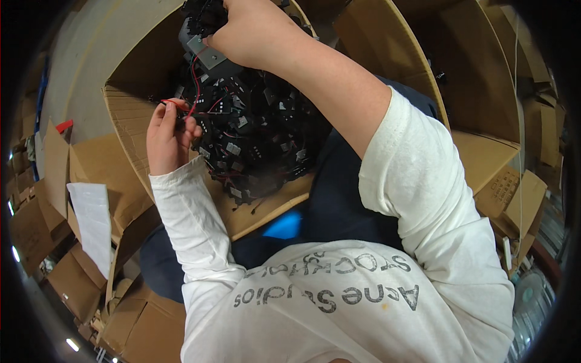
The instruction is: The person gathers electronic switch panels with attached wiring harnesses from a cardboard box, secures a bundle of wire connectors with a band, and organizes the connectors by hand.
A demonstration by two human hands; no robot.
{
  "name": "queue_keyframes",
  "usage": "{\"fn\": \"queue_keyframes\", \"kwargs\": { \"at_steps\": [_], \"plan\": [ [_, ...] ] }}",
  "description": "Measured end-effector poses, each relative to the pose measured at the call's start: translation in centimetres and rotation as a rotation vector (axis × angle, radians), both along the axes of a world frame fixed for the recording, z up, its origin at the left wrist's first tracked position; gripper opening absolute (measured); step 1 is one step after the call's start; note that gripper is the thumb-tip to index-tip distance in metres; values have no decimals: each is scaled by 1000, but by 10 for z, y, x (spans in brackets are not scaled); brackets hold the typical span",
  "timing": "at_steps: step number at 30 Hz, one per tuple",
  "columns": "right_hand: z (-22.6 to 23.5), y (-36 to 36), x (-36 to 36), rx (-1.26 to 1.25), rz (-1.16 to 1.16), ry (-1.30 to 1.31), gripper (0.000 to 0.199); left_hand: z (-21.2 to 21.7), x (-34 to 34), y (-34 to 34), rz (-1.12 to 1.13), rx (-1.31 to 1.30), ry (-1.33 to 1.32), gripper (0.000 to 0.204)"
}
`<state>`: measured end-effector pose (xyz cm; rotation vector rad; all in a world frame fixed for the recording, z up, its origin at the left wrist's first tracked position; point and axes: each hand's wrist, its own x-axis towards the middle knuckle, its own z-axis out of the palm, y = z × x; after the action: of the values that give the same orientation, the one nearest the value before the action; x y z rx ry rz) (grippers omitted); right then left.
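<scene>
At the far side of an open cardboard box, my right hand (251,31) is closed around a dark device with a grey plate (209,56); some of it passes out of the picture at the top. A red wire (196,91) runs down from the plate toward my left hand (170,138). My left fingers pinch that wire near the box's left wall, and the wire's end is hard to make out. Below both hands, a heap of black electronic parts (254,145) with small silver pieces and thin red wires fills the box (266,216).
More open cardboard boxes stand at the right (478,91) and the lower left. A white foam sheet (91,224) leans by the left boxes. Grey floor (85,66) shows at the upper left. My legs are close against the near side of the parts box.
</scene>
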<state>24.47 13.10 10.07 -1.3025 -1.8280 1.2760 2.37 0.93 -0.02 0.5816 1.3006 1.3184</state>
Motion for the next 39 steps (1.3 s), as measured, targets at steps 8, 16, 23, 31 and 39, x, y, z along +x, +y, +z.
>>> {"fn": "queue_keyframes", "kwargs": {
  "at_steps": [8, 16, 23, 31, 39],
  "plan": [
    [-21, 6, -14, 175, 28, -192, 28, 18, -27, -8, 0, 111, 395, 13],
    [-36, -12, -30, 213, 432, -228, 27, 43, -6, -14, 12, 123, 723, 15],
    [-38, -30, -33, 99, 621, 114, 17, 56, 26, -18, -74, 364, 685, 22],
    [-26, -23, -22, -27, 570, -49, 19, 43, 35, -4, -7, 411, 303, 33],
    [23, 9, 9, 30, 156, 137, 27, -244, -72, 51, -377, -227, 1063, 46]
  ]
}}
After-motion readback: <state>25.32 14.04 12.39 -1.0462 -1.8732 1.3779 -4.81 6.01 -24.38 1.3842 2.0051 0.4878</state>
